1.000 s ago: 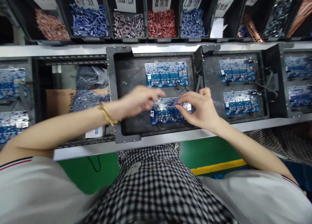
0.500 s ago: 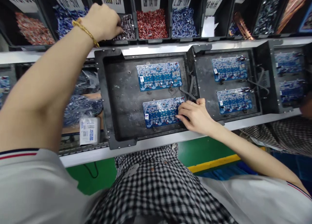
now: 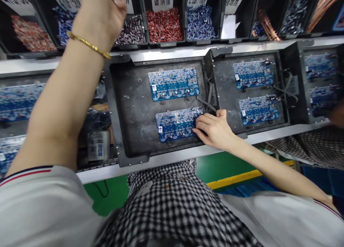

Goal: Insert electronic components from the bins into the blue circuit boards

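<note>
My left hand [image 3: 100, 10] is raised in front of the row of parts bins, fingers closed in a pinch on small grey parts that I cannot make out, just above the bin of grey capacitors [image 3: 133, 30]. My right hand [image 3: 213, 128] rests on the right end of the lower blue circuit board [image 3: 176, 124], fingers curled and pressed against its edge. That board and an upper blue board [image 3: 173, 84] lie in a black metal tray [image 3: 126, 107] on the conveyor.
Black bins hold red parts [image 3: 163, 24], blue capacitors [image 3: 201, 23], more blue ones [image 3: 63, 21] and orange-red ones [image 3: 32, 37]. A second tray [image 3: 228, 85] with two boards sits right. More boards lie far left [image 3: 18, 101] and far right [image 3: 321, 66]. A white pack [image 3: 98, 145] lies left.
My left hand went from the lower board up to the grey capacitor bin, then lifted out of it closed. My right hand stayed at the board's right end. The trays drifted slightly left.
</note>
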Demonstrator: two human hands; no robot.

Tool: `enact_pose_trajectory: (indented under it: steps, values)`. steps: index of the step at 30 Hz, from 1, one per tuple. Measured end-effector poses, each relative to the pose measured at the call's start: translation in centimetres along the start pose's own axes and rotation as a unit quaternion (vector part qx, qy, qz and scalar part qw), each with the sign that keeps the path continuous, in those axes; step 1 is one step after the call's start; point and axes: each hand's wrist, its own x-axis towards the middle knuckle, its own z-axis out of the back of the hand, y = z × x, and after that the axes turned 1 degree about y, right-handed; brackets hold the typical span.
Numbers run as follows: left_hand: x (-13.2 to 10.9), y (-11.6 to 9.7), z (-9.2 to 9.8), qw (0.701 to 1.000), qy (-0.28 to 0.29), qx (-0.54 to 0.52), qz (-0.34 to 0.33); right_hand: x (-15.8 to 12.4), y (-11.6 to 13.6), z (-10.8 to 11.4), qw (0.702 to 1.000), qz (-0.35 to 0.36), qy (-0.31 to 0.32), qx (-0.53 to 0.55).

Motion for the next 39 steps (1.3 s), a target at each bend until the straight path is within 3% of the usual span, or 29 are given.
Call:
enact_pose_trajectory:
  steps: [4, 7, 9, 12, 15, 19, 23, 27, 32, 39]
  values:
    - [-2.4, 6.2, -2.7, 0.999, 0.02, -0.025, 0.032, -0.2, 0.5, -0.1, 0.999, 0.028, -0.018, -0.036]
    - [-4.4, 11.6, -4.9, 0.997, 0.053, -0.037, 0.045, -0.1, 0.5, 0.3, 0.999, 0.022, 0.003, -0.032]
    - [-5.4, 14.3, -6.1, 0.994, 0.083, -0.045, 0.051, 0.1, 0.2, 1.0, 1.0, -0.01, 0.016, 0.015]
    - [-6.3, 16.6, -7.4, 0.99, 0.111, -0.048, 0.065, 0.8, -0.3, 2.4, 0.983, -0.089, -0.024, 0.158]
    - [-6.8, 17.1, -8.4, 0.992, 0.111, -0.042, 0.035, 1.7, -0.1, 3.5, 0.955, -0.108, -0.086, 0.264]
    - [-7.1, 16.5, -9.0, 0.991, 0.115, -0.068, 0.011, 2.5, 0.2, 3.8, 0.962, -0.075, -0.139, 0.222]
    - [-7.2, 15.9, -8.9, 0.982, 0.078, -0.147, 0.09, 2.7, -1.6, 3.1, 0.986, -0.068, -0.09, 0.122]
    - [-7.7, 16.5, -9.2, 0.98, 0.062, -0.125, 0.143, 3.2, -3.9, 1.6, 0.994, -0.04, -0.021, 0.102]
    - [-7.4, 16.9, -9.3, 0.987, 0.077, -0.069, 0.124, 3.6, -4.7, 0.8, 0.995, -0.013, -0.011, 0.097]
    - [-6.3, 16.6, -9.0, 0.985, 0.072, -0.101, 0.122, 3.3, -4.4, 0.8, 0.998, 0.0, -0.011, 0.058]
